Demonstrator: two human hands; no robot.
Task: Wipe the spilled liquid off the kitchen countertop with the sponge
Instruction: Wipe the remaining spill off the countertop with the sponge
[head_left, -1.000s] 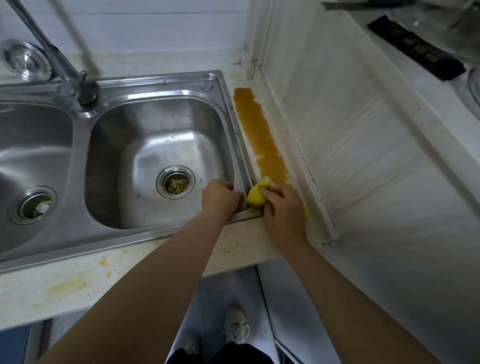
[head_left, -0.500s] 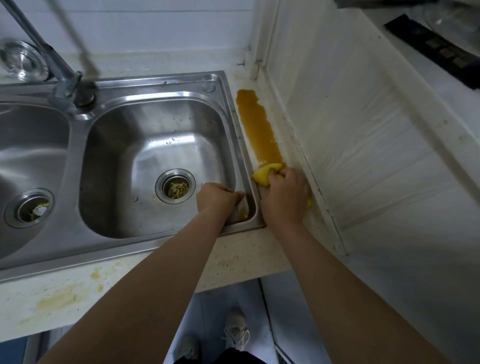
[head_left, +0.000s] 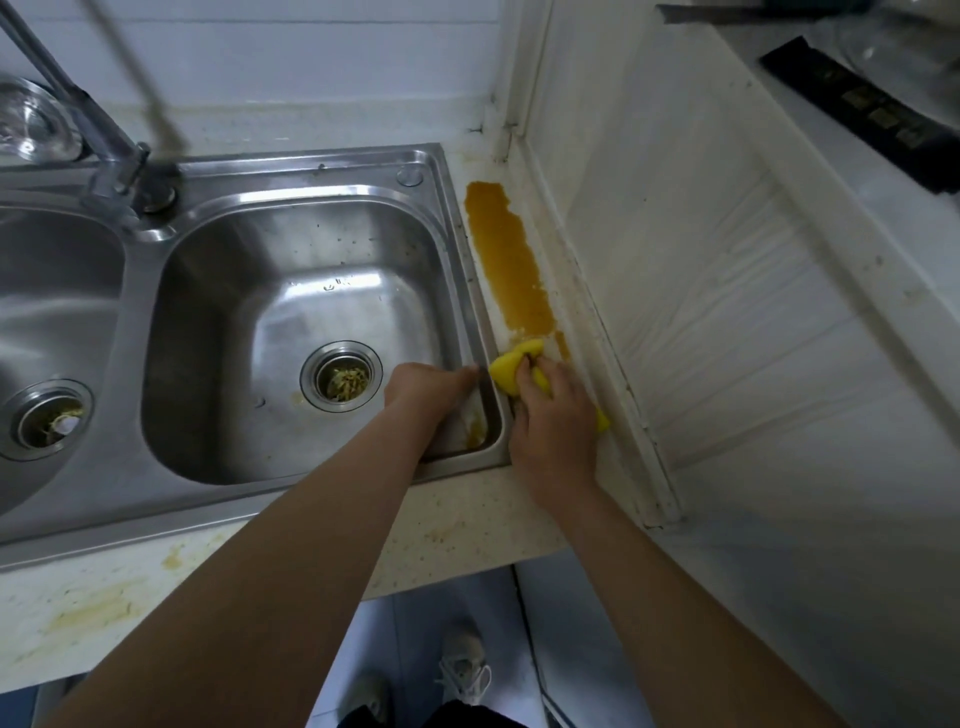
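A long brown streak of spilled liquid (head_left: 506, 260) runs along the narrow strip of countertop (head_left: 457, 525) between the sink's right rim and the white wall panel. My right hand (head_left: 553, 431) grips a yellow sponge (head_left: 509, 371) and presses it on the counter at the near end of the streak. My left hand (head_left: 428, 387) rests inside the right sink basin (head_left: 291, 332) against its right wall, fingers curled over something pale that I cannot make out. A brown dribble lies in the basin's near right corner.
A double steel sink fills the left, with a faucet (head_left: 111, 150) at the back and food scraps in both drains (head_left: 340, 382). A white panel (head_left: 727, 291) walls in the right side. Yellowish stains (head_left: 93, 613) mark the front counter. My shoes show on the floor below.
My right hand has slid the sponge forward along the strip into the near end of the brown streak, which is now shorter. My left hand has stayed in the basin corner.
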